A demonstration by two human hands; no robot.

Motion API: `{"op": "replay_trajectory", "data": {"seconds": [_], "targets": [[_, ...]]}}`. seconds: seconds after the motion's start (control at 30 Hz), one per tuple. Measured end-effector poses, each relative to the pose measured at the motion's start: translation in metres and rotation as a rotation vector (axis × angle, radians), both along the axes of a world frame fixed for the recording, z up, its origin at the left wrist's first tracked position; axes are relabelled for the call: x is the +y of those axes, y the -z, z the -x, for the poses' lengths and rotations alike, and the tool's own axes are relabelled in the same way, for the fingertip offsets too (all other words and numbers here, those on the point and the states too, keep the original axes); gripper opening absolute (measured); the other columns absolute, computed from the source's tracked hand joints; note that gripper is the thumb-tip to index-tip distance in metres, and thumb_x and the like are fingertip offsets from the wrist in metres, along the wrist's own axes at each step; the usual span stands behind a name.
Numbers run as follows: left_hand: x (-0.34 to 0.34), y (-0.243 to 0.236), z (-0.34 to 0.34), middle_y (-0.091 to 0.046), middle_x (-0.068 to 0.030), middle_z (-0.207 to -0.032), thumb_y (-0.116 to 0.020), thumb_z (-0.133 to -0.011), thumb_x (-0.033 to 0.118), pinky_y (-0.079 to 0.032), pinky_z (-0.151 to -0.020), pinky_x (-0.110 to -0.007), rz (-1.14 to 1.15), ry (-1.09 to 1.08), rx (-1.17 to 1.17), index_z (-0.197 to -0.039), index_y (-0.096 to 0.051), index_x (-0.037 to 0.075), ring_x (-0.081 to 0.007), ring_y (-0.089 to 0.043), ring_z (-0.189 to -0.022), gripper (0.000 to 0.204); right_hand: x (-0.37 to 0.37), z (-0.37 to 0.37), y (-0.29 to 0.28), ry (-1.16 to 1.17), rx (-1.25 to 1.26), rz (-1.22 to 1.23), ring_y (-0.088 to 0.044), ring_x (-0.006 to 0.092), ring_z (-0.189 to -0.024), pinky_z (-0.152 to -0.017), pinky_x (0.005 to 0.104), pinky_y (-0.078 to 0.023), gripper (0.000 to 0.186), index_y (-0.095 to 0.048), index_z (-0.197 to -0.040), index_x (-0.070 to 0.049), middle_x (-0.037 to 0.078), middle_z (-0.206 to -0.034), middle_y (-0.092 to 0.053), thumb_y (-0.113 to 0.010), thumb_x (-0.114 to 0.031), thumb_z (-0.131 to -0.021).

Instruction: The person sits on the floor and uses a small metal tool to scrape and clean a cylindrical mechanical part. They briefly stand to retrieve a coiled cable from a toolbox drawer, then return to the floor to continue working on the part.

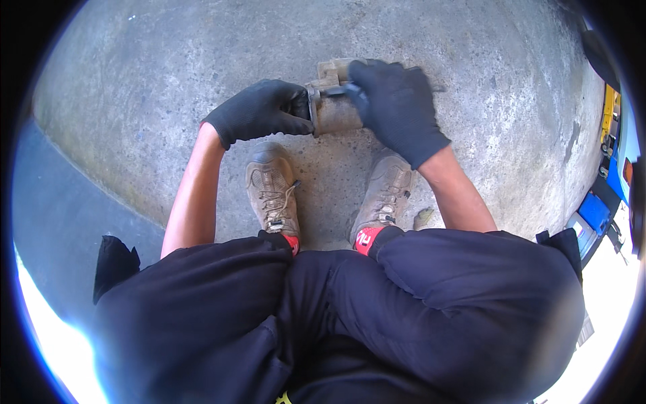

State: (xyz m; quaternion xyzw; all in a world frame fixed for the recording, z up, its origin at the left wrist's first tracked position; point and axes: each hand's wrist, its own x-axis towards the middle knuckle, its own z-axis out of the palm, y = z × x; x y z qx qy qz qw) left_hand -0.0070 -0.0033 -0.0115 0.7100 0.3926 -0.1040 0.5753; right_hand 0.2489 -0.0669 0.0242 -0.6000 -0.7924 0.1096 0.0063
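A dirty tan-grey cylindrical metal part, looking like a starter motor (338, 116), lies on its side over the concrete just beyond my shoes. A smaller cylinder runs along its far side. My black-gloved left hand (262, 111) is closed around its left end, thumb on the near side. Over the right end my black-gloved right hand (398, 104) is closed and blurred by motion. A thin dark tool (334, 91) sticks out from its fingers toward the left, lying along the part; its kind cannot be made out.
Beneath is a stained grey concrete floor (491, 87), with a darker floor section (74, 202) on the left. My brown shoes (272, 188) stand on the near side of the part. At the far right edge are a blue box (595, 213) and a yellow object (608, 114).
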Motion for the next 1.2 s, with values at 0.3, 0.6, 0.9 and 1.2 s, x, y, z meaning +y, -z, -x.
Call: {"op": "replay_trajectory", "data": {"seconds": [0.3,0.6,0.9,1.2], "targets": [[0.000,0.001,0.004,-0.070,-0.0043,-0.078,-0.090,-0.090,0.029,-0.052,-0.068,-0.036,-0.024,0.015,0.000,-0.102,-0.075,0.003,-0.0162,-0.061,-0.070,0.032,0.027,-0.014,0.018,0.071,-0.117,0.028,-0.074,0.0296,-0.089,-0.082,0.0504,-0.053,0.014,-0.075,-0.104,-0.017,0.010,-0.091,-0.074,-0.069,-0.029,-0.102],[-0.001,-0.002,0.007,-0.070,-0.0047,-0.078,-0.090,-0.090,0.031,-0.052,-0.068,-0.036,-0.015,0.014,0.018,-0.100,-0.075,0.004,-0.0169,-0.062,-0.070,0.032,0.051,-0.011,0.023,-0.102,-0.181,-0.211,-0.077,0.0300,-0.092,-0.084,0.0512,-0.056,0.015,-0.075,-0.104,-0.012,0.012,-0.093,-0.077,-0.065,-0.024,-0.103],[-0.002,-0.001,0.009,-0.071,-0.0058,-0.078,-0.090,-0.089,0.030,-0.052,-0.068,-0.038,-0.017,-0.001,-0.018,-0.096,-0.075,0.005,-0.0174,-0.062,-0.071,0.030,0.060,-0.008,0.017,-0.037,-0.083,0.004,-0.077,0.0285,-0.092,-0.084,0.0495,-0.059,0.019,-0.074,-0.106,-0.016,0.009,-0.093,-0.077,-0.071,-0.035,-0.102],[-0.004,-0.001,0.007,-0.070,-0.0059,-0.078,-0.090,-0.090,0.030,-0.053,-0.070,-0.037,-0.053,-0.004,0.028,-0.102,-0.076,0.004,-0.0183,-0.062,-0.071,0.032,0.073,-0.021,0.029,0.046,-0.129,-0.034,-0.076,0.0280,-0.092,-0.081,0.0474,-0.055,0.015,-0.074,-0.101,-0.015,0.007,-0.098,-0.078,-0.074,-0.030,-0.099]]}}
